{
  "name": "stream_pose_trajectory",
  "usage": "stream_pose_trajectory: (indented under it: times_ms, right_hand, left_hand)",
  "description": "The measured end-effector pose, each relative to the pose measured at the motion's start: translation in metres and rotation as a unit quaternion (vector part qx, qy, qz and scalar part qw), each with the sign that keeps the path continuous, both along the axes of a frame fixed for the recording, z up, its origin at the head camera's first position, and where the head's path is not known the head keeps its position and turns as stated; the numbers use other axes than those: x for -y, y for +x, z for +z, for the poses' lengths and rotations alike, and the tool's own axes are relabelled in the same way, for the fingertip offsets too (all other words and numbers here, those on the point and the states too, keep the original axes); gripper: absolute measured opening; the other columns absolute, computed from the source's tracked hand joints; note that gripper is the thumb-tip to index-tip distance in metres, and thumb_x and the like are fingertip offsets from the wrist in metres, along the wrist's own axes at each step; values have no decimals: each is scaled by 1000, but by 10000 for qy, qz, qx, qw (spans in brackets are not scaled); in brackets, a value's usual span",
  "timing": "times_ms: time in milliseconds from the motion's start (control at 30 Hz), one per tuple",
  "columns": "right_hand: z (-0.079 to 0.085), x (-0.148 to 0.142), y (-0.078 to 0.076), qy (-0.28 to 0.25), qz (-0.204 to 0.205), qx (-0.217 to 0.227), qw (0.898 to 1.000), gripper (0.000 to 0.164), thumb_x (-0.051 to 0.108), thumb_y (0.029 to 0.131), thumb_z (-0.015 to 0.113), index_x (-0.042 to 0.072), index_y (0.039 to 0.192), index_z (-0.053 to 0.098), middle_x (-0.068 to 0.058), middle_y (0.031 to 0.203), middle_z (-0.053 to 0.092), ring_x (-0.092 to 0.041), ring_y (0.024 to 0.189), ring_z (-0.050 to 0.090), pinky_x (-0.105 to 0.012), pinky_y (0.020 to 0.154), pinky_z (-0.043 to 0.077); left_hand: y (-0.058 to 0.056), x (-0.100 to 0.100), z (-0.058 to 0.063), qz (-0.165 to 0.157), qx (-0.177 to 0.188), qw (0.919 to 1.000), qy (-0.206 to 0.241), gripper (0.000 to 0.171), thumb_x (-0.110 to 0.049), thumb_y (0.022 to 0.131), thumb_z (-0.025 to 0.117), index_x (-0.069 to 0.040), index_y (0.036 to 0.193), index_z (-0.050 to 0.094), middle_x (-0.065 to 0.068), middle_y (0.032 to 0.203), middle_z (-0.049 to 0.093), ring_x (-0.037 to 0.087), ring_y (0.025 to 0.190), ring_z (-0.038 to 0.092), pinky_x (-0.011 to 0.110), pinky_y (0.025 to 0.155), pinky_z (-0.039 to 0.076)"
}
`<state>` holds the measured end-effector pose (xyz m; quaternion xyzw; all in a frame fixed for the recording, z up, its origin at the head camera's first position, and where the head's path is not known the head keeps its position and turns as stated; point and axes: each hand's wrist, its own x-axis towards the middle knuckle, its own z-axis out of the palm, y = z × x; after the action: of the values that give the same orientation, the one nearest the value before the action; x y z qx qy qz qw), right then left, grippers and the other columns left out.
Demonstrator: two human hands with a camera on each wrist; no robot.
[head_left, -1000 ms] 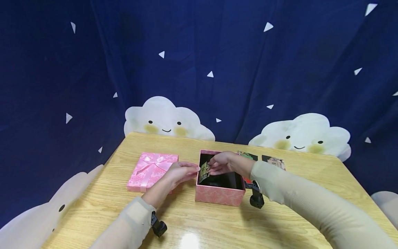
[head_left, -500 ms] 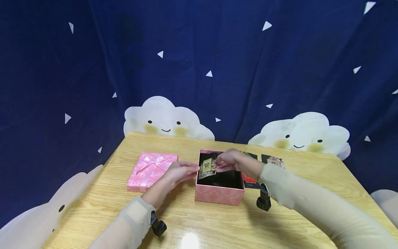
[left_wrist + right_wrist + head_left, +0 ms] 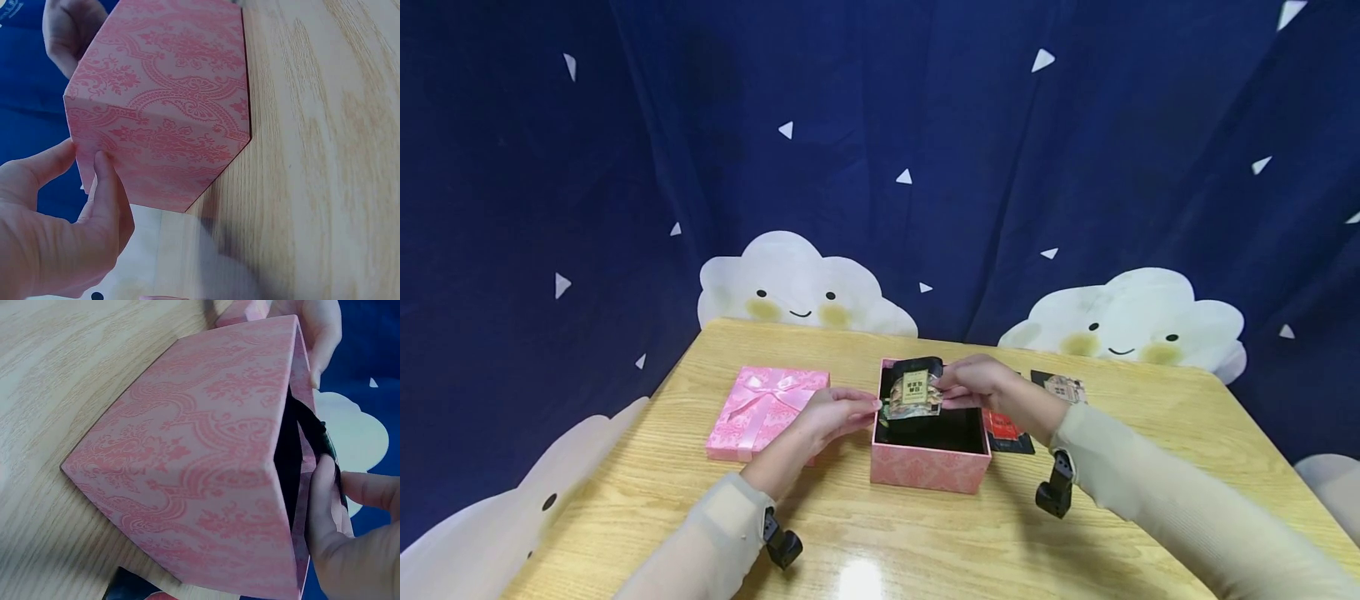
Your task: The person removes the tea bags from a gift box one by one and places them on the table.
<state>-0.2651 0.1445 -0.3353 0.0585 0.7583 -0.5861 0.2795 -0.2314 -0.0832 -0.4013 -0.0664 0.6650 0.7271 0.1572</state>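
Observation:
An open pink patterned box [image 3: 928,468] with a dark interior stands mid-table. My left hand [image 3: 835,417] pinches the rim of its left wall between thumb and fingers; the left wrist view shows the fingers against the outside of the wall. Over the box opening, my right hand [image 3: 979,382] pinches the right edge of a small black pouch [image 3: 916,390] with a printed yellowish label facing up. In the right wrist view the pouch [image 3: 309,428] appears edge-on at the rim. A bit of greenish print shows inside the box beside the left wall.
A pink lid [image 3: 763,412] with a ribbon bow lies left of the box, partly behind the left hand. Right of the box lie a black-and-red pouch [image 3: 1006,429], partly hidden by the right arm, and another dark pouch [image 3: 1063,387]. A blue curtain [image 3: 850,125] hangs behind the table.
My right hand has moved up and to the right, lifting the pouch from inside the box to its opening, its label turning into view. The left hand stays on the rim.

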Motion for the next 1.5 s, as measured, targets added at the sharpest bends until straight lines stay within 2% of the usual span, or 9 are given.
stream_pose_trajectory:
  times_ms: [200, 367, 600, 767, 933, 1033, 1167, 1400, 1500]
  right_hand:
    - [-1, -13, 1, -360, -115, 75, 9993, 44, 3, 92, 58, -5, 131, 39, 5, 69, 64, -2, 59, 61, -16, 61, 60]
    - [0, -26, 2, -468, -104, 69, 9988, 59, 7, 94, 58, -6, 143, 28, 8, 71, 60, 0, 59, 57, -14, 62, 59]
    - [0, -41, 5, -623, -247, 107, 9977, 62, 10, 95, 58, -3, 145, 25, 10, 72, 60, 1, 60, 56, -13, 62, 59]
    - [-3, -52, 8, -798, -338, 195, 9960, 69, 12, 96, 55, -2, 150, 15, 11, 68, 57, 2, 59, 55, -11, 62, 58]
    - [-2, -61, 12, -1119, -440, 221, 9925, 73, 12, 97, 54, -3, 151, 8, 9, 72, 63, 3, 60, 60, -12, 61, 58]
    - [-2, -67, 15, -1358, -507, 205, 9892, 55, 11, 96, 55, 0, 141, 25, 8, 73, 65, 2, 62, 62, -12, 61, 58]
    - [-5, -77, 18, -1665, -627, 231, 9838, 25, 11, 96, 57, 8, 112, 39, 5, 73, 68, -1, 65, 65, -13, 62, 58]
    - [-11, -97, 22, -1941, -744, 300, 9777, 6, 12, 97, 55, 13, 95, 50, 9, 66, 62, 1, 59, 53, -13, 61, 56]
    - [-13, -105, 22, -2026, -690, 330, 9763, 13, 13, 98, 53, 15, 87, 58, 10, 63, 57, 0, 57, 47, -13, 60, 54]
  left_hand:
    - [0, 0, -1, 20, 17, 10000, -24, 25, 0, 87, 66, 10, 110, 62, 8, 93, 66, 12, 79, 67, 40, 99, 54]
    - [-1, -1, 0, 7, -20, 10000, -66, 24, -1, 87, 66, 9, 108, 63, 7, 93, 68, 11, 79, 67, 42, 100, 53]
    - [-2, -1, -1, -5, -57, 10000, -39, 24, 0, 87, 66, 9, 109, 63, 7, 94, 69, 10, 79, 67, 43, 101, 52]
    - [-2, -1, -1, 0, -67, 10000, -51, 24, 0, 87, 66, 9, 109, 63, 8, 95, 69, 13, 82, 68, 43, 102, 52]
    - [-2, -1, 0, 7, -42, 10000, -72, 25, -1, 87, 66, 10, 109, 62, 8, 94, 69, 11, 80, 67, 43, 101, 52]
    - [-2, 0, 1, -22, -23, 10000, -76, 26, -1, 88, 65, 10, 111, 62, 9, 95, 69, 10, 77, 66, 43, 102, 52]
    - [-1, 0, 1, -38, -18, 10000, -59, 27, -1, 88, 65, 11, 112, 61, 9, 95, 69, 9, 78, 66, 43, 103, 51]
    - [-1, 0, 0, 6, -17, 10000, 18, 25, 1, 88, 64, 11, 111, 61, 9, 94, 69, 11, 79, 66, 44, 103, 51]
    - [-1, 0, 0, 20, 18, 10000, 34, 25, 1, 87, 65, 10, 111, 62, 9, 95, 69, 11, 79, 67, 44, 103, 51]
